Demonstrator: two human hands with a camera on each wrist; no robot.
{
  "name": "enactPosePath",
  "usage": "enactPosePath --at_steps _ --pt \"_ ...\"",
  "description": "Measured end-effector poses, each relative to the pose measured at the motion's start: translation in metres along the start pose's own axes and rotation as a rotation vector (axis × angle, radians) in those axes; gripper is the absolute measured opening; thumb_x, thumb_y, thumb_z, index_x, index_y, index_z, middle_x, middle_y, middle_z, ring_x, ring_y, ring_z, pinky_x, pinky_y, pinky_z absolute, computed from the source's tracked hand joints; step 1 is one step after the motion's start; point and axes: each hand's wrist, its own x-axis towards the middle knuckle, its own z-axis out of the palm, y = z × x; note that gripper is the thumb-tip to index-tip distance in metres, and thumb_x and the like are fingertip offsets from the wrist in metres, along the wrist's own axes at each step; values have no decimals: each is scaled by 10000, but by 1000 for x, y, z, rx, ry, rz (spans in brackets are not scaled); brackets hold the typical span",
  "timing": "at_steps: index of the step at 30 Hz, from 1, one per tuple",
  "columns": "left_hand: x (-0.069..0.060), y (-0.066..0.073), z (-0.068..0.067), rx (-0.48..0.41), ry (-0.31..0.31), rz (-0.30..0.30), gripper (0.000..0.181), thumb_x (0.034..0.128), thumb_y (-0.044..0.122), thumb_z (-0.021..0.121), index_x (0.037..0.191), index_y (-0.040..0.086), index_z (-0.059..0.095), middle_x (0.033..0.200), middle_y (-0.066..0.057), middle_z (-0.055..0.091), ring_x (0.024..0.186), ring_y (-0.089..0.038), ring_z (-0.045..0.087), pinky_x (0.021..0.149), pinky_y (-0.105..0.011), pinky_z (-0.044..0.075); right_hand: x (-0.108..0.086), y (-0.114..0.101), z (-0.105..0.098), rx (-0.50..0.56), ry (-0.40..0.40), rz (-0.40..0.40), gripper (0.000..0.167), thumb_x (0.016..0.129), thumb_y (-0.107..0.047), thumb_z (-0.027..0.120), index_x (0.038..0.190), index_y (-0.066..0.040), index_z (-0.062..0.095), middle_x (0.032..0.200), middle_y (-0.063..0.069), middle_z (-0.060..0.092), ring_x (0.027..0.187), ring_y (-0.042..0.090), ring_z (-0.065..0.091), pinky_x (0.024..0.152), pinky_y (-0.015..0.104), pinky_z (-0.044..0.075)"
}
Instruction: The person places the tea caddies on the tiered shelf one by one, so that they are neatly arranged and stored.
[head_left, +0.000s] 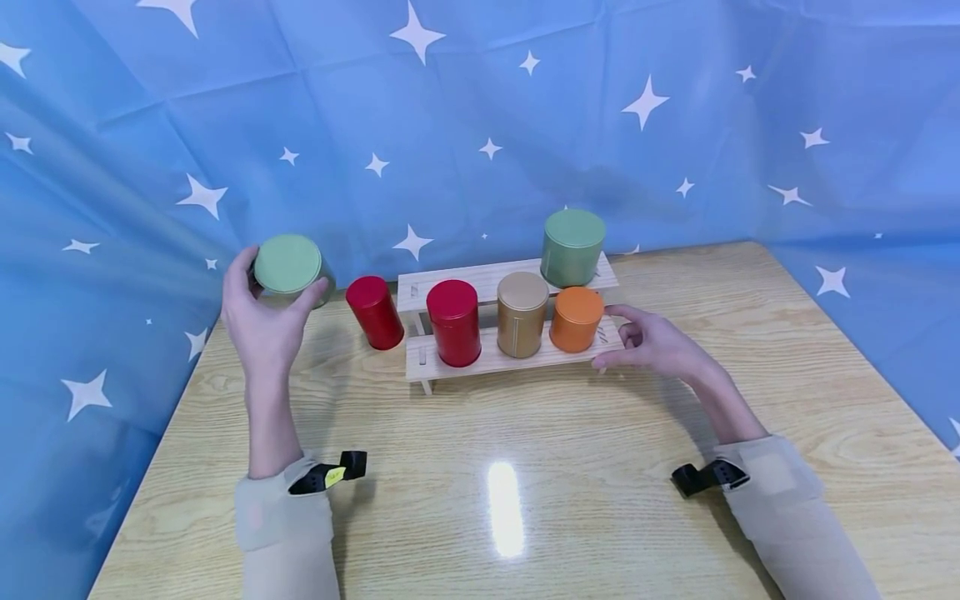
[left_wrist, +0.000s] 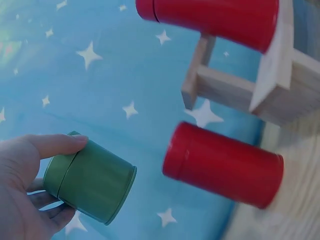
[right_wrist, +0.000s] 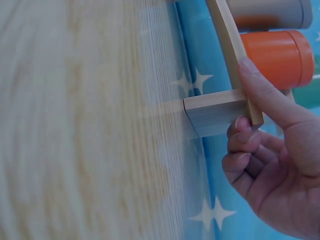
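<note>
My left hand (head_left: 262, 321) grips a green canister (head_left: 288, 265) around its lid, at the table's far left. In the left wrist view that canister (left_wrist: 95, 180) hangs tilted against the blue cloth, thumb on one side and fingers on the other. Just right of it a red canister (head_left: 375, 312) stands on the table. At the right end of the two-tier wooden rack (head_left: 491, 354), my right hand (head_left: 654, 342) pinches the lower shelf's edge between thumb and curled fingers (right_wrist: 245, 140). Beside the thumb, an orange canister (right_wrist: 275, 57) sits on that shelf.
Another red canister (head_left: 453, 323) and a gold canister (head_left: 522, 315) share the lower shelf with the orange one. A second green canister (head_left: 573, 248) stands on the upper shelf. Blue star-printed cloth (head_left: 480, 108) hangs behind the wooden table (head_left: 420, 483).
</note>
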Motion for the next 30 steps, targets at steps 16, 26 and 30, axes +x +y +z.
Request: enactPosePath --at_steps 16,26,30 --pt "-20 42 22 -159 -33 161 772 757 246 897 1427 107 539 1379 12 558 1211 -148 539 1016 -301 441 -1 1 0 7 4 -16 883 820 -269 861 1504 -18 363 701 14 373 610 116 342 558 283 332" --pt "-29 58 38 -240 -61 220 760 766 206 902 1420 66 540 1379 -29 565 1226 -151 531 1017 -311 452 0 2 0 -10 3 -7 907 811 -281 867 1516 -27 356 704 21 369 609 113 343 557 278 323" --pt "-32 63 47 -278 -71 241 767 764 182 900 1425 63 529 1382 -46 560 1235 -158 526 1015 -314 466 0 2 0 -11 2 -3 903 810 -289 867 1512 -30 362 706 25 367 613 116 343 558 280 321"
